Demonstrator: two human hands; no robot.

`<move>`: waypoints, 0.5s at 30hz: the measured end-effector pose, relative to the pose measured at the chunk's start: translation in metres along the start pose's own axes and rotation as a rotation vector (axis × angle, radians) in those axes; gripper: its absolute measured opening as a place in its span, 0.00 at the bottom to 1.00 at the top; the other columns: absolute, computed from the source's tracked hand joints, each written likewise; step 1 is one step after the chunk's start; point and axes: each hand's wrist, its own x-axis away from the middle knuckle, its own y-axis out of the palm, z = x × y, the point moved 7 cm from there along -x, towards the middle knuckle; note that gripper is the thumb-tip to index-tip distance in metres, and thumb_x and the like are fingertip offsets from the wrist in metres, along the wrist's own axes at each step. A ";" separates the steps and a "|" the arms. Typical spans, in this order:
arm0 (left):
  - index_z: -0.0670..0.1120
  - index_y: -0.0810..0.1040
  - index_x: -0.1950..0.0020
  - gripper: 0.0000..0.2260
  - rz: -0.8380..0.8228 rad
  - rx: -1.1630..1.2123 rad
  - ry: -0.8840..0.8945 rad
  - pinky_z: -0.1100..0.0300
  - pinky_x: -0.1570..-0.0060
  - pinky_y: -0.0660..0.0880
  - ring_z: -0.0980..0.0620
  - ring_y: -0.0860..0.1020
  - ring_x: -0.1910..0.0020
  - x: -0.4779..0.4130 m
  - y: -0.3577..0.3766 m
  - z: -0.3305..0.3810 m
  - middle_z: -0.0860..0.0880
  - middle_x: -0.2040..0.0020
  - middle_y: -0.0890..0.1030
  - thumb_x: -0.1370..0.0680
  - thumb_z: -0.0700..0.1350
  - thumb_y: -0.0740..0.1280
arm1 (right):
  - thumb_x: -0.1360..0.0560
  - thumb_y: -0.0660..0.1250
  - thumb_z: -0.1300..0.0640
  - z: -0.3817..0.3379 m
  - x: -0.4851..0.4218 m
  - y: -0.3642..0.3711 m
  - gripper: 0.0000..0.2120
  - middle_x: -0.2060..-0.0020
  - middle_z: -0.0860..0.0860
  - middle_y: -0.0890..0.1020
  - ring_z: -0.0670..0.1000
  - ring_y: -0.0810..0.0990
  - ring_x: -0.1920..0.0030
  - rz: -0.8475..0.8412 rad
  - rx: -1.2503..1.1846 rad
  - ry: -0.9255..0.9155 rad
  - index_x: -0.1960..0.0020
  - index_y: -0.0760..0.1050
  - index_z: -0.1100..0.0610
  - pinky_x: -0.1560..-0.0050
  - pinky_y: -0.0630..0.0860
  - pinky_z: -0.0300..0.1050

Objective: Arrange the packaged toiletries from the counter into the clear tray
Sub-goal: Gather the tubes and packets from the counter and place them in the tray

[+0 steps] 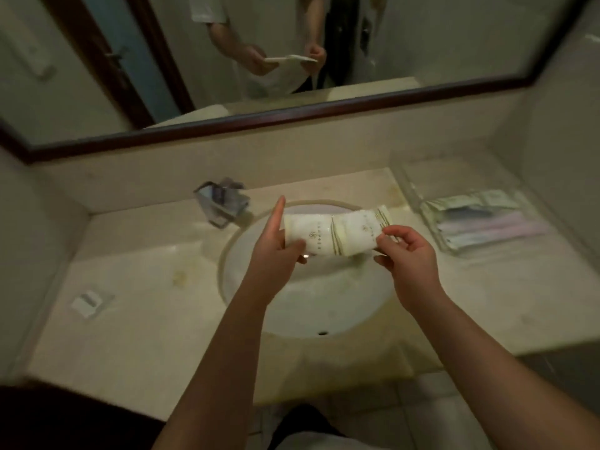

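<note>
Now both hands hold white packets in the middle of the frame, up in the air over the round sink (292, 306). The packets (334, 235) are flat and soft, with little flower marks and stripes at the ends. It looks like two of them, side by side in a row, but the picture is a bit blurry, so I cannot be sure how many there are.

The left hand (279, 251) is closed on the left end of the packets. Its thumb lies on top and one finger sticks straight up. The other fingers are tucked under, where I cannot see them. The right hand (406, 254) pinches the right end with its thumb and fingertips. So both grips are shut on the packets, and neither is open.

The clear tray (418, 193) sits on the desk (146, 280) at the right of the frame, near the wall. Some packets already lie flat in it, in neat rows. One small white packet (88, 302) is on the desk at the lower left, well apart from the tray.

To do this step well, I think the hands should line the packets up so the edges match. Then they should carry them right, over the tray, keeping them flat. Hold them softly, because a hard squeeze could crush or bend them. Take care over the sink, as a dropped packet could get wet. Lay them beside the ones in the tray, not across them.
</note>
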 end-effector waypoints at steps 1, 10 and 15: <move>0.56 0.54 0.22 0.36 -0.004 -0.024 -0.013 0.51 0.55 0.81 0.48 0.83 0.51 0.000 0.021 0.000 0.45 0.44 0.81 0.24 0.33 0.65 | 0.25 0.68 0.66 -0.003 0.001 -0.025 0.07 0.54 0.56 0.83 0.53 0.82 0.55 0.051 -0.011 0.009 0.54 0.77 0.55 0.57 0.80 0.45; 0.43 0.76 0.41 0.11 -0.028 -0.006 -0.138 0.49 0.55 0.82 0.46 0.83 0.53 -0.045 0.149 -0.010 0.44 0.51 0.84 0.24 0.38 0.65 | 0.26 0.69 0.66 -0.016 -0.039 -0.162 0.09 0.56 0.56 0.82 0.50 0.82 0.61 0.305 -0.111 0.038 0.50 0.76 0.55 0.61 0.79 0.43; 0.44 0.80 0.52 0.03 -0.042 0.090 -0.190 0.58 0.61 0.77 0.51 0.81 0.61 -0.094 0.214 -0.017 0.47 0.60 0.83 0.24 0.40 0.67 | 0.26 0.69 0.63 -0.018 -0.074 -0.224 0.14 0.49 0.56 0.83 0.54 0.83 0.54 0.395 -0.031 0.091 0.42 0.74 0.52 0.56 0.77 0.46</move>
